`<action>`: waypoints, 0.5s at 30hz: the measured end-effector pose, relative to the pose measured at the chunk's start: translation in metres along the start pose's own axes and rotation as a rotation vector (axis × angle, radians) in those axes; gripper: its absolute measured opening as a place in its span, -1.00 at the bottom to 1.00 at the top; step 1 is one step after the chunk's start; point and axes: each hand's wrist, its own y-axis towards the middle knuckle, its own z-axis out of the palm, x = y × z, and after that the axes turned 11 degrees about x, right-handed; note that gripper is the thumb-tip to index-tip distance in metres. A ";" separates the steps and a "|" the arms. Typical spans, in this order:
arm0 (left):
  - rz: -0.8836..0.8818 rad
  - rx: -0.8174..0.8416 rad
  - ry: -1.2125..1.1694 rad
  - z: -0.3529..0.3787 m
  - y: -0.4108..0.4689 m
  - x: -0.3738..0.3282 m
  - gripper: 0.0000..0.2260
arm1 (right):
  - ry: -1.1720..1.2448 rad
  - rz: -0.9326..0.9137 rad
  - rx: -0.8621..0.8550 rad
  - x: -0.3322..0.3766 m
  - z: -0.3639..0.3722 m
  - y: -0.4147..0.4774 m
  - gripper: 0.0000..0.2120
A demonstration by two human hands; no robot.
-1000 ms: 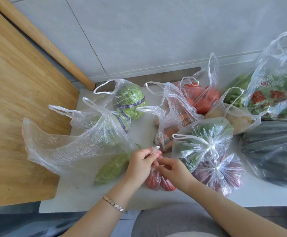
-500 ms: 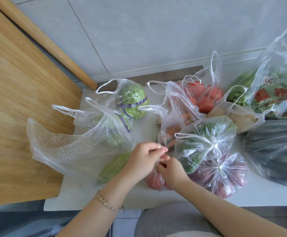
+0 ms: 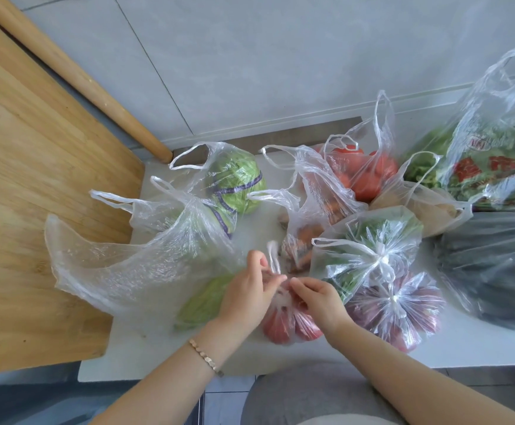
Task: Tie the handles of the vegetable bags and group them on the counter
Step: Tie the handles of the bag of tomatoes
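**Knot on the small red bag is nearly done**

Head view: both hands are down on the little bag of red vegetables (image 3: 290,320) at the front of the white counter (image 3: 145,360). Compared with a second ago, when the fingers were pinched together over the bag, the left hand (image 3: 247,297) now has a twisted handle loop (image 3: 273,257) standing up beside its fingers, and the right hand (image 3: 322,302) is pinching plastic at the bag's neck. So both hands are gripping handle plastic, neither let go. Looks like the knot is mid-pull, not finished yet.

Two bags just to the right, the greens bag (image 3: 372,240) and the purple onion bag (image 3: 397,305), already look knotted. The cabbage bag (image 3: 234,185), tomato bag (image 3: 360,170) and carrot bag (image 3: 308,219) have loose handles.

Room-wise: the red bag sits close to the counter's front edge, the wooden board (image 3: 35,210) blocks the left, and bags crowd the right and back. Free space is mostly the front-left strip.
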 end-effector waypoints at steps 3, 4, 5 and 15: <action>-0.020 -0.081 -0.081 0.006 -0.001 0.007 -0.75 | -0.074 -0.002 -0.020 0.001 -0.001 0.001 -0.75; -0.051 -0.071 -0.171 0.006 0.002 0.007 -0.72 | -0.114 0.002 -0.025 0.000 -0.001 0.001 -0.75; -0.080 -0.048 -0.251 0.005 0.005 0.007 -0.70 | -0.141 0.008 -0.027 -0.001 0.001 0.001 -0.77; -0.103 0.041 -0.391 0.005 0.019 0.001 -0.72 | -0.263 -0.160 0.020 -0.004 0.018 0.002 -0.91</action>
